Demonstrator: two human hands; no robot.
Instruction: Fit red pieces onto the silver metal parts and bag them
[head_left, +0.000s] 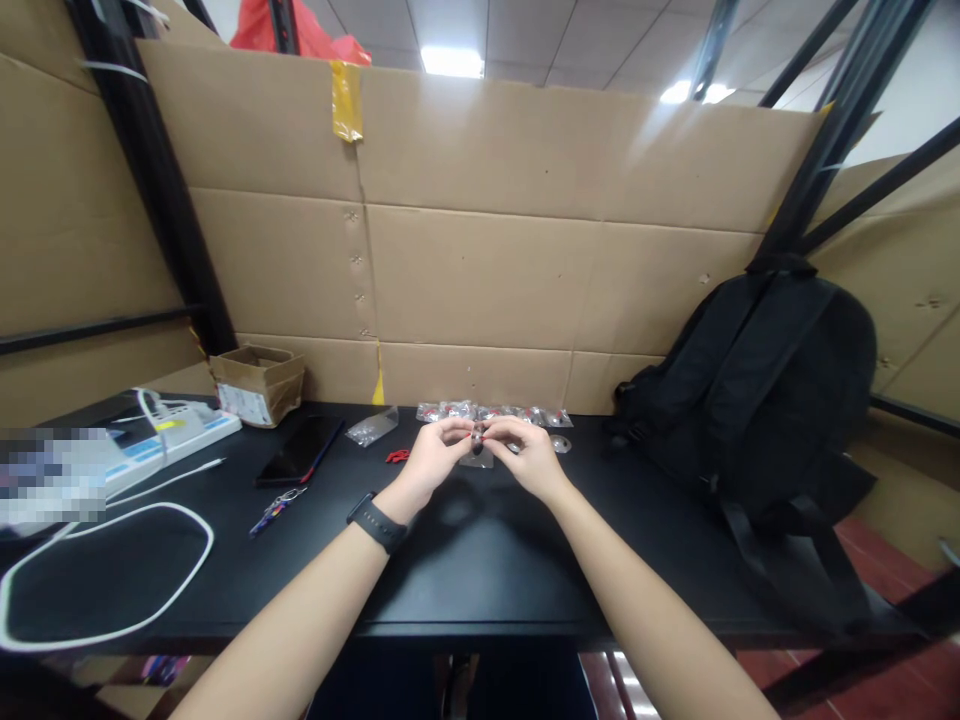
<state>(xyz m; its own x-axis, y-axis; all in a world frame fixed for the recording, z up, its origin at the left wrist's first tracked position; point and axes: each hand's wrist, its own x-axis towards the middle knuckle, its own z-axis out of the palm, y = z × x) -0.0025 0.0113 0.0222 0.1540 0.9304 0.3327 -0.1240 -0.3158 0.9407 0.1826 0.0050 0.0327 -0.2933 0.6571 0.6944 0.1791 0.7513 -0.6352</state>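
Note:
Above the middle of the black table, my left hand [435,455] and my right hand [529,458] meet with fingertips pinched. Between them is a small shiny piece with red bits [478,437], too small to name and partly covered by the fingers. A clear plastic bag [477,461] shows just below the fingertips. Behind the hands lies a row of small clear packets [457,409] with red bits inside. Left of my left hand are some small red pieces [397,456] and another clear bag [373,427]. A small clear round item [560,444] sits beyond my right hand.
On the left lie a phone [300,450], a keychain [276,511], a white cable [202,560], a power strip [180,440] and a small open cardboard box [262,385]. A black backpack [780,380] stands at right. Cardboard panels [480,270] wall the back.

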